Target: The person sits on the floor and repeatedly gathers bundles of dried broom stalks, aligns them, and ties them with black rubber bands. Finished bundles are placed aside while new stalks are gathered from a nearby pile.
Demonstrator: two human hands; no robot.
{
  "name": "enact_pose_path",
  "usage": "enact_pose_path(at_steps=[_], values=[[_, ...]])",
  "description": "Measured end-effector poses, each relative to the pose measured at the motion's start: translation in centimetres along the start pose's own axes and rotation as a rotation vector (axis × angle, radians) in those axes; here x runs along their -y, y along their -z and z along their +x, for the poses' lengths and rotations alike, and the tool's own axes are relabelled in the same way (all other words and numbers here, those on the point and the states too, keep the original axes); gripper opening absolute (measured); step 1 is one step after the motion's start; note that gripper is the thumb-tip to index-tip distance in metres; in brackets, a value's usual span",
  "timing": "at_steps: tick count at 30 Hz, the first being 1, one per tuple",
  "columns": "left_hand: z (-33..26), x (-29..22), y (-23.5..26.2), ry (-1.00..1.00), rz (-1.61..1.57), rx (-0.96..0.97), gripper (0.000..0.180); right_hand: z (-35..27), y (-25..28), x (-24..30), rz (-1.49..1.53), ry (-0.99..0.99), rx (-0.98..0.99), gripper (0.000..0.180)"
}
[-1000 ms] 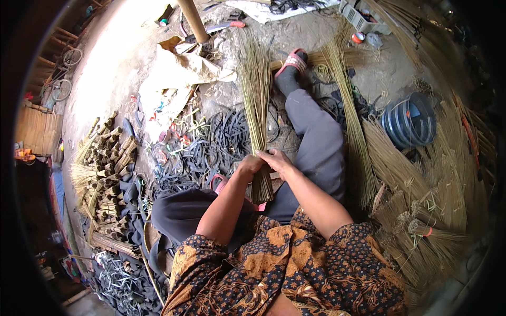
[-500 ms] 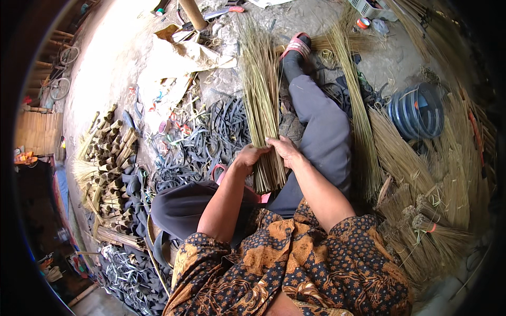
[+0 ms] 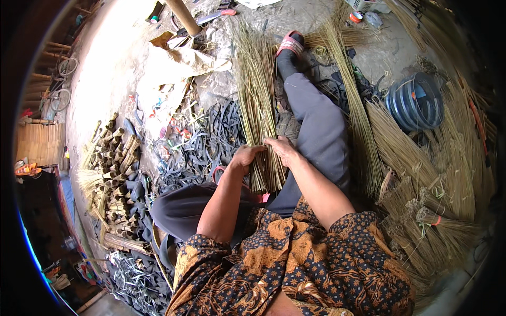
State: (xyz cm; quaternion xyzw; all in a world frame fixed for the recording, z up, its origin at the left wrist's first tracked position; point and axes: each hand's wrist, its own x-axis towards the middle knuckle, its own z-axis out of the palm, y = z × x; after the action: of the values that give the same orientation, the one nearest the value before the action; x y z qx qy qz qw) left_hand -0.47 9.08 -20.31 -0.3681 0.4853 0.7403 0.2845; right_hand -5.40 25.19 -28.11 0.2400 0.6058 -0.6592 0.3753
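Observation:
A long bundle of dry broom sticks (image 3: 255, 100), thin and yellow-green, lies lengthwise in front of me with its cut ends toward my lap. My left hand (image 3: 247, 157) grips its left side near those ends, fingers wrapped round the sticks. On the right side, my right hand (image 3: 281, 150) is closed on the same bundle, thumb on top. A narrow gap runs down the middle of the bundle between my hands. The fingers beneath the sticks are hidden. My right leg (image 3: 321, 121), in grey trousers, stretches out beside the bundle.
Black rubber strips (image 3: 219, 131) are heaped left of the bundle. Tied stick bundles (image 3: 118, 184) are stacked farther left. At the right are a loose stick bundle (image 3: 353, 105), a clear blue plastic container (image 3: 415, 101) and more brush-like bundles (image 3: 437, 221). A wooden post (image 3: 183, 16) stands at the far side.
The bundle has parted into two portions, with a gap along its middle between my hands. Both hands keep their hold. The whole view has shifted slightly.

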Motion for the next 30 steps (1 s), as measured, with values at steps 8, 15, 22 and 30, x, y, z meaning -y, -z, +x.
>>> enact_pose_path(at_steps=[8, 15, 22, 30], values=[[0.0, 0.1, -0.1, -0.013, 0.089, -0.098, 0.018, -3.2, -0.4, 1.4, -0.132, 0.116, -0.118, 0.068], [0.9, 0.8, 0.8, -0.08, 0.267, -0.182, 0.034, -8.1, -1.8, 7.3, 0.063, 0.202, 0.074, 0.029], [0.1, 0.3, 0.7, -0.188, 0.042, -0.113, 0.019, -18.0, 7.4, 20.2, -0.225, 0.877, 0.072, 0.019], [-5.5, -5.0, -1.1, -0.471, 0.023, -0.07, 0.015, -13.0, 26.1, 12.8, -0.899, 0.439, -0.847, 0.061]])
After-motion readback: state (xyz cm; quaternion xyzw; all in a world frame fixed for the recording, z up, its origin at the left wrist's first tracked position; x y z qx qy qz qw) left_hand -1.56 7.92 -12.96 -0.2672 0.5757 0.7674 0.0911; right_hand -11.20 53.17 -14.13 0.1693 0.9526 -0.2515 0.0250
